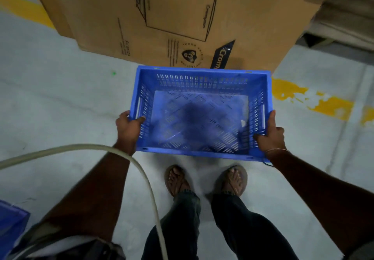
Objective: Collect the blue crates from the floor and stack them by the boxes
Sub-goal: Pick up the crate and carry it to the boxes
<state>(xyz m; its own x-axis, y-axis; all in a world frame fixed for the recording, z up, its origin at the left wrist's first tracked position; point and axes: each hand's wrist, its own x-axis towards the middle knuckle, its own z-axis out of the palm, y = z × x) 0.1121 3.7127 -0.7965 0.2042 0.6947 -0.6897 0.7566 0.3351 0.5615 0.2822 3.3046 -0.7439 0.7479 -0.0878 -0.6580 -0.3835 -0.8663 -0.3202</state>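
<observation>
At the far lower left, the corner of a second blue plastic crate (11,221) poked into view on the pale grey concrete floor (60,102). Your left hand (127,127) gripped the left wall of the blue perforated plastic crate (200,114), thumb hooked over the rim and inside, the other fingers curled round the outer face. The crate was upright and open-topped, its slotted walls and patterned base showing, with a dark smudge in the middle of the base and a small white scrap near its right side. You held it above the floor in front of your sandalled feet (206,179), its far rim just beside the large brown cardboard box (182,17). Your right hand (272,136) clasped the right wall, thumb lying along the rim, fingers wrapped inside. A pale cable (139,174) looped over your left forearm.
</observation>
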